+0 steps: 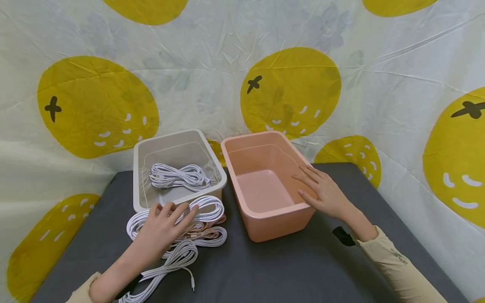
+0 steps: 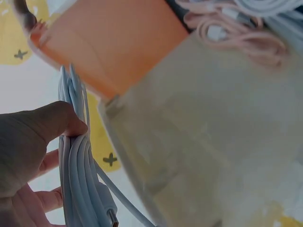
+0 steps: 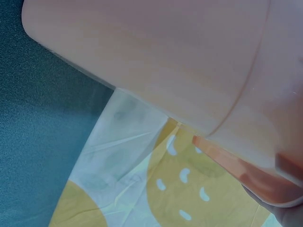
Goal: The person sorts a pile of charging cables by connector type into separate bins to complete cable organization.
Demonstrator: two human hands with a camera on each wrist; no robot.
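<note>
My left hand (image 1: 163,227) grips a coiled white cable (image 1: 210,211) in front of the grey bin (image 1: 137,181). In the left wrist view the thumb presses on the bundle, and a metal plug shows at its lower end. Beneath that hand lie a pink cable (image 1: 204,228) and a loosely bundled pale cable (image 1: 178,259) whose plug points toward me. Inside the grey bin is another tied white cable (image 1: 178,176). My right hand (image 1: 322,194) rests over the right rim of the pink bin (image 1: 280,225), its fingers extended along the inner wall.
Both bins stand side by side at the back of a dark table (image 1: 280,269), the pink one to the right. Behind it hangs a pale curtain (image 1: 204,84) printed with large yellow fruit. A black band (image 1: 342,236) shows at my right wrist.
</note>
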